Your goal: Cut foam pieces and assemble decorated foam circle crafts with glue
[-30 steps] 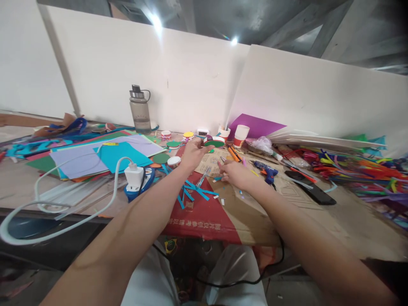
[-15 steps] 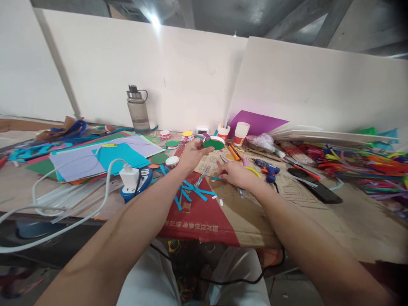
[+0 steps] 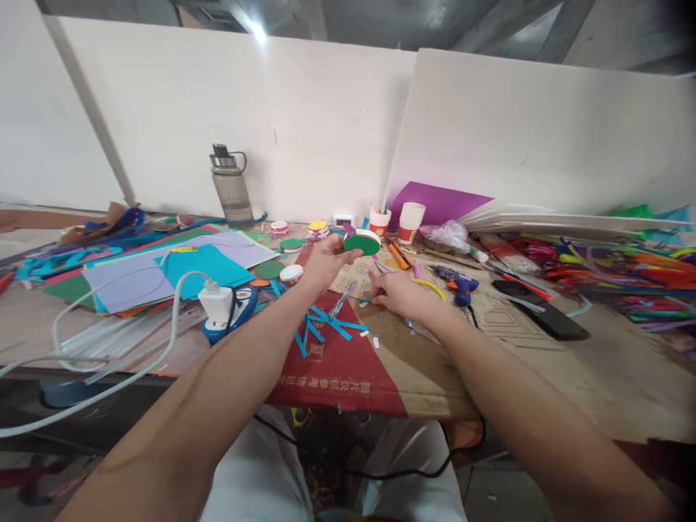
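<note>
Pinching one green-faced disc (image 3: 362, 246) between thumb and fingers, the left grip (image 3: 326, 262) held it tilted, green side toward the wearer, with its white rim showing. The right grip (image 3: 396, 293) stood nearer the lap and to the right, fingers bent and the index pointing forward; whether anything sat inside it could not be told.

Beyond the left grip were three small round pieces: one red and white (image 3: 279, 229), one yellow-topped (image 3: 318, 229) and one green-topped (image 3: 292, 245). Just left of that grip lay one white lid (image 3: 292, 273) and one flat green circle (image 3: 270, 270). Two paper cups, the nearer-left one (image 3: 379, 221) and its neighbour (image 3: 412, 221), stood beyond both grips. One blue glue gun (image 3: 461, 288) lay right of the right grip, and one black slab (image 3: 541, 310) farther right. Blue strips (image 3: 340, 328) crossed one another between the grips, toward the lap, too overlapped to count.

Nearer the lap than both grips, the red-and-brown cardboard (image 3: 348, 388) ended at the table's (image 3: 32, 326) front edge; room for moving lay there, between the forearms. Well beyond the grips, white boards (image 3: 320, 130) closed off the far edge, with one bottle (image 3: 233, 192) before them, far left of the left grip.
</note>
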`<act>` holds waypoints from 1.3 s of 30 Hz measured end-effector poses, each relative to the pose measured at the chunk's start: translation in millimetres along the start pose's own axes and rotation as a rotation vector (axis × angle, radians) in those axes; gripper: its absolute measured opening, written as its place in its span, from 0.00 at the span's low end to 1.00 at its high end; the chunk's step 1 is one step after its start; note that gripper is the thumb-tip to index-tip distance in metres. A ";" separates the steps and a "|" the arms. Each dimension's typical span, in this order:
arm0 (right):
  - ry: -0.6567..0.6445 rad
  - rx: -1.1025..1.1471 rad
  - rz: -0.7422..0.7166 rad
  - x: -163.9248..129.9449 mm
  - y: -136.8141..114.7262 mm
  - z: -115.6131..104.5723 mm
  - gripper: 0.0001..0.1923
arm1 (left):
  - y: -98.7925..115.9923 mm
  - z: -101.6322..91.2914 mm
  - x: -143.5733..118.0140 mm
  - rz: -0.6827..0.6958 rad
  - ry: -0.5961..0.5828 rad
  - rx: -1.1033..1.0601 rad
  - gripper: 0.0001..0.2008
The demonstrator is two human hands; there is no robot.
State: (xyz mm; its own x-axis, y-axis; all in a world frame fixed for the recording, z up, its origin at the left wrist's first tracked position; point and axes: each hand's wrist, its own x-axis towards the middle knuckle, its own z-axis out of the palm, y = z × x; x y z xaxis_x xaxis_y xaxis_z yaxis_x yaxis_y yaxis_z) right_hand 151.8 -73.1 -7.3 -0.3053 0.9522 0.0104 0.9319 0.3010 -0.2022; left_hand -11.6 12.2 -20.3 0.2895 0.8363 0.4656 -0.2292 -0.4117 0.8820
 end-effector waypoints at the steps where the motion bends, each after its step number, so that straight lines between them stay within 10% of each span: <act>1: 0.002 0.006 -0.002 -0.1 0.0 0.3 0.06 | -0.5 -0.1 0.1 -0.001 -0.001 0.003 0.17; 25: 0.016 0.060 0.033 3.8 3.3 4.6 0.09 | -1.9 -0.6 0.0 0.006 -0.044 0.029 0.16; 39: 0.235 0.196 0.181 -10.9 11.6 -4.2 0.07 | 0.4 -1.8 2.9 -0.011 -0.043 -0.149 0.15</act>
State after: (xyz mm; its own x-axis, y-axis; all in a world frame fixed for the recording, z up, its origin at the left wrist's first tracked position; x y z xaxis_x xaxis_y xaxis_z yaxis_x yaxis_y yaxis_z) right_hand 166.7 -79.7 -5.6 -0.0638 0.9821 0.1774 0.9046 0.1320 -0.4054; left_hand -12.6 15.1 -18.7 0.3311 0.8229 0.4618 -0.3607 -0.3419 0.8678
